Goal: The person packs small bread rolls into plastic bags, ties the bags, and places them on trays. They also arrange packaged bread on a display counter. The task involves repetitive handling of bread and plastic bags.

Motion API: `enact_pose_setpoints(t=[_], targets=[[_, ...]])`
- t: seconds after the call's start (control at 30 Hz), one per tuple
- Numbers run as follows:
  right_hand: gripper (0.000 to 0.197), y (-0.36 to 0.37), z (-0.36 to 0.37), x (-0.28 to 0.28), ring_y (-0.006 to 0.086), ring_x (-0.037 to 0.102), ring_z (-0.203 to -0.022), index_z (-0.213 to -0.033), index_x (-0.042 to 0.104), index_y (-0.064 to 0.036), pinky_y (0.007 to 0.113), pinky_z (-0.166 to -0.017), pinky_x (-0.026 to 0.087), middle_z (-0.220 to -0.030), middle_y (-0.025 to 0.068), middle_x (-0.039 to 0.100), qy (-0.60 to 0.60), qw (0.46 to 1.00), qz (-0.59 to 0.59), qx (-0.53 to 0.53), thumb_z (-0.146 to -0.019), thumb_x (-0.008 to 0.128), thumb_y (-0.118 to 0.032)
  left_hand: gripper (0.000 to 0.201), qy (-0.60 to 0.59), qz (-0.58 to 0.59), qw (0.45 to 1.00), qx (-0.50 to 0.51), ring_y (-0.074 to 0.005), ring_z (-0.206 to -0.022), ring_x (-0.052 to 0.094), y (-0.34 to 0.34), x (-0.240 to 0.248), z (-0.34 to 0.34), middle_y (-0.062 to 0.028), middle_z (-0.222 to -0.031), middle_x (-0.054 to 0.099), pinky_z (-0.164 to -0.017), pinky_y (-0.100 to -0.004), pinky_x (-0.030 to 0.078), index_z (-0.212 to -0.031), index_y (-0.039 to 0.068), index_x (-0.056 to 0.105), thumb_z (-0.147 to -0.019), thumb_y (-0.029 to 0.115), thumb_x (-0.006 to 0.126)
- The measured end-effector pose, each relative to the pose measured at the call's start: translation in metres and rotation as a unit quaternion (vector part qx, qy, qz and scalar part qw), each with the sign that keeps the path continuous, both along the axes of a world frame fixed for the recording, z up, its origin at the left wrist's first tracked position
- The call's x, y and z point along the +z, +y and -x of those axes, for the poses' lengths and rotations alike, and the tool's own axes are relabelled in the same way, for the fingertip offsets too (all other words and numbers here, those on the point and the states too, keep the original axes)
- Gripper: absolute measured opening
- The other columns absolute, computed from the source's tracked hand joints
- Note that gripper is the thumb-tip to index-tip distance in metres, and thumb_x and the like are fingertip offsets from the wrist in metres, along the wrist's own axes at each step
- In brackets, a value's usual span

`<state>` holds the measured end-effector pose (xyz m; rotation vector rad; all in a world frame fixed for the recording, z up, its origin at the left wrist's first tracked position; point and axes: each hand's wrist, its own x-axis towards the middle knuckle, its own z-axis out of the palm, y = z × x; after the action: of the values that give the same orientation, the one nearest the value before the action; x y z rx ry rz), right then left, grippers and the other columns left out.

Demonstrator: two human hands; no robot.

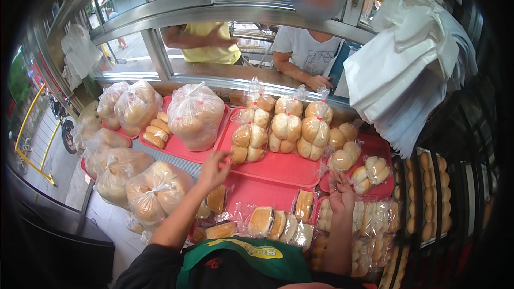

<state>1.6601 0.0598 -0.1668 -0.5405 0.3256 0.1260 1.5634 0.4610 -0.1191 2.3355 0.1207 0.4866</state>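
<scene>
My left hand (214, 171) reaches over the red trays, its fingers stretched apart and nothing held in them. Its fingertips are close beside a clear bag of round bread rolls (249, 142); whether they touch it I cannot tell. Palm partly turned up, my right hand (341, 194) is over the right side of the counter, fingers loosely raised. I make out nothing held in it. Just beyond its fingers are bagged rolls (344, 155), and a second roll pack (370, 174) lies to their right on a red tray (383, 147).
Large bags of bread (159, 187) crowd the left side. Wrapped filled bread slices (261, 221) lie near my apron. White plastic bags (407, 59) hang at the upper right. Bread racks (436, 198) stand at right. Two people are outside the window frame (230, 13).
</scene>
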Motion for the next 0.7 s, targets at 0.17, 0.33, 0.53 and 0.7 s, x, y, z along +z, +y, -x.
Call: enact_pose_setpoints(t=[0.17,0.33,0.53,0.7], targets=[[0.018,0.01,-0.001,-0.002,0.0242,0.062,-0.089,-0.112,0.059,-0.0056,0.035,-0.078,0.051,-0.093,0.0095,0.063,0.06,0.998,0.034,0.01,-0.095,0.053,-0.011,0.045,0.058,-0.122,0.991,-0.021,-0.0419,-0.116,0.05,-0.005,-0.059,0.097,-0.0236,-0.123,0.051,-0.097,-0.0488,0.043,-0.121,0.008,0.059,-0.079,0.017,0.07],[0.011,0.05,0.003,0.012,0.014,0.043,-0.048,-0.092,0.061,-0.0121,0.024,-0.042,0.031,-0.055,0.0,0.045,0.072,0.983,0.061,0.155,-0.095,0.058,-0.023,0.056,0.096,-0.208,0.973,-0.037,-0.047,-0.132,0.036,-0.013,-0.071,0.12,-0.027,-0.142,0.039,-0.11,-0.0549,0.031,-0.128,0.01,0.056,-0.078,0.026,0.073],[0.009,0.081,0.017,0.009,0.0113,0.04,-0.043,-0.097,0.06,-0.0087,0.024,-0.037,0.028,-0.056,-0.0002,0.045,0.023,0.961,0.153,0.231,-0.095,0.054,-0.015,0.067,0.168,-0.171,0.968,0.078,-0.0497,-0.136,0.027,-0.02,-0.06,0.11,-0.0313,-0.144,0.032,-0.113,-0.0579,0.023,-0.137,0.011,0.048,-0.079,0.035,0.071],[0.008,0.086,0.024,-0.006,0.0111,0.042,-0.043,-0.099,0.06,-0.0068,0.024,-0.037,0.029,-0.058,0.0008,0.048,0.048,0.96,0.191,0.197,-0.095,0.055,-0.012,0.069,0.231,-0.232,0.944,0.043,-0.0498,-0.125,0.04,-0.032,-0.048,0.103,-0.0301,-0.136,0.041,-0.105,-0.0561,0.033,-0.139,0.016,0.046,-0.081,0.045,0.068]])
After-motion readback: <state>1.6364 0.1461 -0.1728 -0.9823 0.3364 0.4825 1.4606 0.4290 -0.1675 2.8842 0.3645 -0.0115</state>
